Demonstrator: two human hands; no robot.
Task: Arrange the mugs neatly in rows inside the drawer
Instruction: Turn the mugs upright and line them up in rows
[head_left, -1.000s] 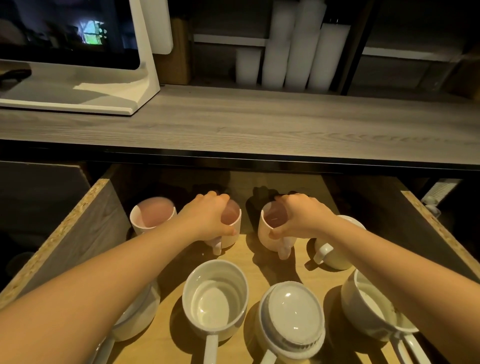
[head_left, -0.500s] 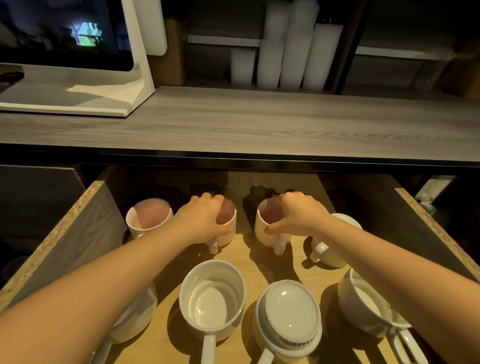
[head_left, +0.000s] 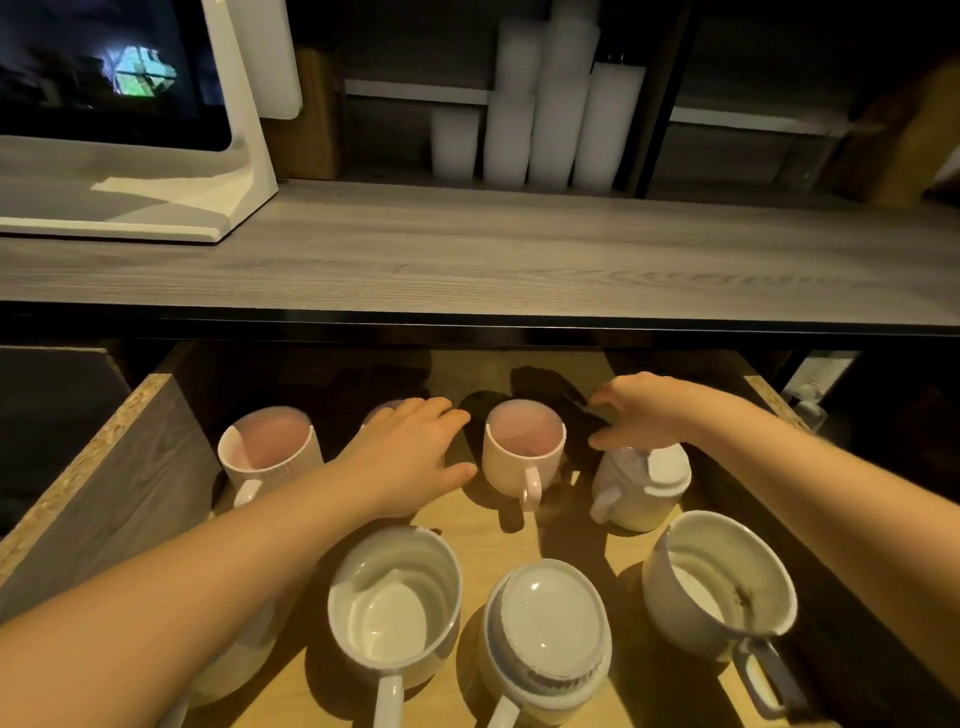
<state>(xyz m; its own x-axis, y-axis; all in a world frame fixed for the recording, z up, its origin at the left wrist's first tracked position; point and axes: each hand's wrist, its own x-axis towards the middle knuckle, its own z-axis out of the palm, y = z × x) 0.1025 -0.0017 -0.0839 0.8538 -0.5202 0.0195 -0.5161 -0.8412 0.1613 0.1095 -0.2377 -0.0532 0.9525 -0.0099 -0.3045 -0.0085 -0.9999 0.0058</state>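
Note:
The open wooden drawer (head_left: 106, 470) holds two rows of mugs. In the back row, a pink ribbed mug (head_left: 266, 449) stands at the left. A second pink mug (head_left: 382, 411) is almost hidden under my left hand (head_left: 410, 457), which lies over it with fingers spread. A third pink mug (head_left: 522, 451) stands free with its handle toward me. My right hand (head_left: 647, 410) hovers open just above an upside-down white mug (head_left: 641, 486). The front row has a white upright mug (head_left: 395, 597), an upside-down white mug (head_left: 548, 623) and a wide white mug (head_left: 722, 577).
Another white mug (head_left: 236, 662) sits mostly hidden under my left forearm. A grey wooden countertop (head_left: 493, 254) overhangs the drawer's back. On it stand a white screen stand (head_left: 156, 208) and, behind it, white cup stacks (head_left: 545, 109).
My right hand let go of the third pink mug and moved right over the upside-down white mug. My left hand loosened its grip on the second pink mug and flattened out.

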